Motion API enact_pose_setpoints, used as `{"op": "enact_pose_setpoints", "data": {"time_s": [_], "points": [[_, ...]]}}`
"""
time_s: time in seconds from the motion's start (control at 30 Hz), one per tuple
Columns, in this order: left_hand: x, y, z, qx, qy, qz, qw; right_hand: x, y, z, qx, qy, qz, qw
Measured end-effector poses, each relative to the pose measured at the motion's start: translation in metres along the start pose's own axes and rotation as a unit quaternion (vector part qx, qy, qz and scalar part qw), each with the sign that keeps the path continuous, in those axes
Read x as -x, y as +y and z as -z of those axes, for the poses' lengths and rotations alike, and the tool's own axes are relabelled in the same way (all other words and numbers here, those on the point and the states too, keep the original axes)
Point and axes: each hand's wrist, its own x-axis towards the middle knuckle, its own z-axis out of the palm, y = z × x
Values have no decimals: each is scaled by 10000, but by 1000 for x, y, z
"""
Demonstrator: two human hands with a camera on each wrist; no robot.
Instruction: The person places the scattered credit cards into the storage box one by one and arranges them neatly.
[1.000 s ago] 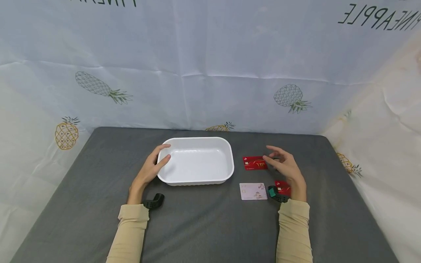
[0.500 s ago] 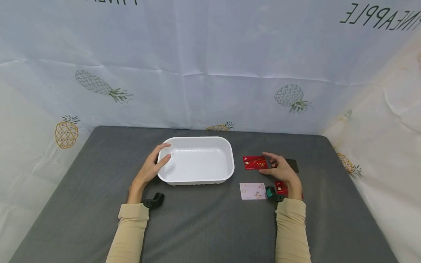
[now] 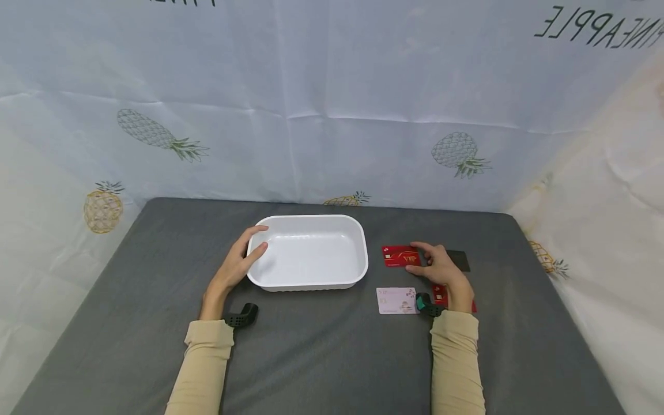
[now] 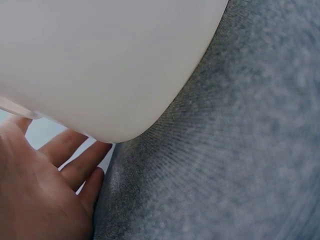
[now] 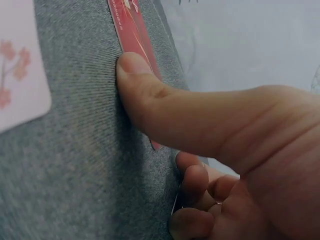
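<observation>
The white tray [image 3: 308, 259] lies left of the middle of the table. My left hand [image 3: 236, 268] grips its left end, thumb and index finger over the rim; in the left wrist view the other fingers lie outside the tray wall [image 4: 110, 65]. A red VIP card [image 3: 395, 256] lies right of the tray. My right hand [image 3: 442, 272] pinches its right part, thumb on the near edge and index finger at the far edge. In the right wrist view the thumb touches the red card's edge [image 5: 131, 30]; the index fingertip is hidden.
A pale pink card [image 3: 396, 301] lies nearer me. Another red card [image 3: 439, 295] is partly covered by the right wrist. A dark card [image 3: 459, 260] lies just beyond the right hand. A pineapple-printed curtain [image 3: 311, 155] hangs behind the grey table [image 3: 311, 357].
My right hand has come down and left onto the red VIP card, baring the dark card behind it. The left hand and tray have stayed put.
</observation>
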Motion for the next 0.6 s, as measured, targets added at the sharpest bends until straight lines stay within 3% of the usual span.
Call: {"op": "enact_pose_setpoints", "data": {"time_s": [0.33,0.6], "points": [[-1,-1,1,139,-11,-23,9999,-8,-9,9,287,-373,-345,9983],[-2,-1,-1,121,-21,5,9999,-8,-9,11,467,-18,323,9984]]}}
